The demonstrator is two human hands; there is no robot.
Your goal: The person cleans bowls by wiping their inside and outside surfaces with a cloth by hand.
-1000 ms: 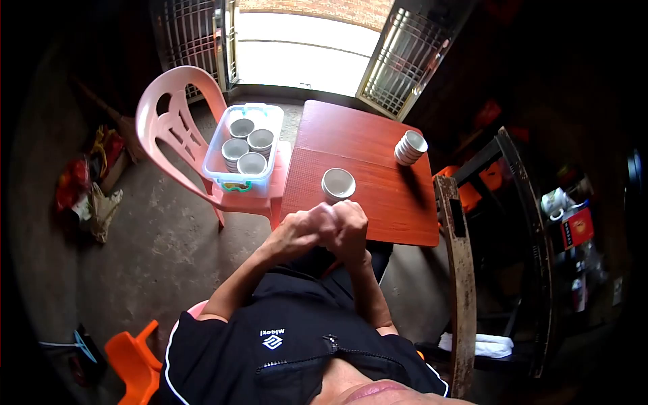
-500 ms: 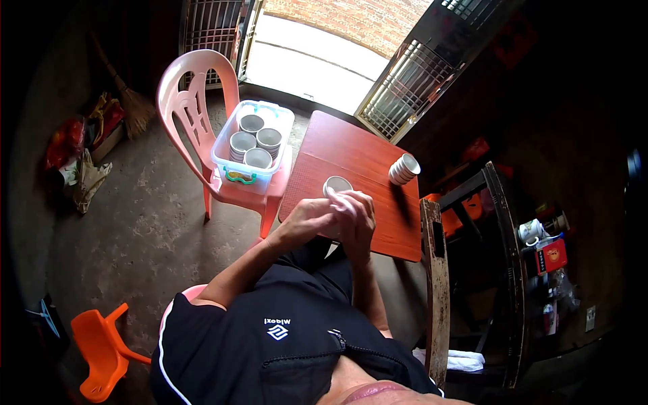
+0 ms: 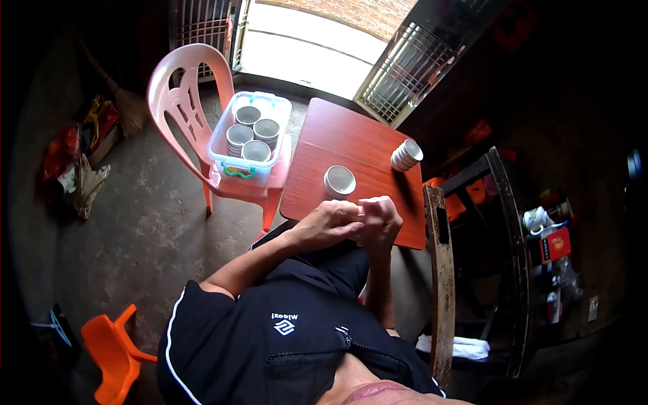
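My left hand (image 3: 329, 224) and my right hand (image 3: 381, 221) meet over the near edge of a reddish-brown table (image 3: 331, 142). The left one is closed, its fingers curled toward the right. A small pale bit shows between the two hands, too unclear to name. Motion blurs the fingers of the right hand. Just beyond them, a whitish bowl (image 3: 339, 181) stands upright on the table, apart from both hands. A tilted-looking stack of similar bowls (image 3: 407, 155) is at the table's right edge.
On a pink plastic chair (image 3: 182, 111) left of the table sits a clear plastic box (image 3: 219, 145) with several stacks of bowls (image 3: 256, 150). A worn wooden frame (image 3: 441, 277) stands close on the right. An orange stool (image 3: 108, 344) is at lower left.
My hands have shifted to the right and slightly nearer my body, uncovering more of the bowl. The pale pinkish shape seen at the fingers earlier no longer shows. The view has shifted slightly.
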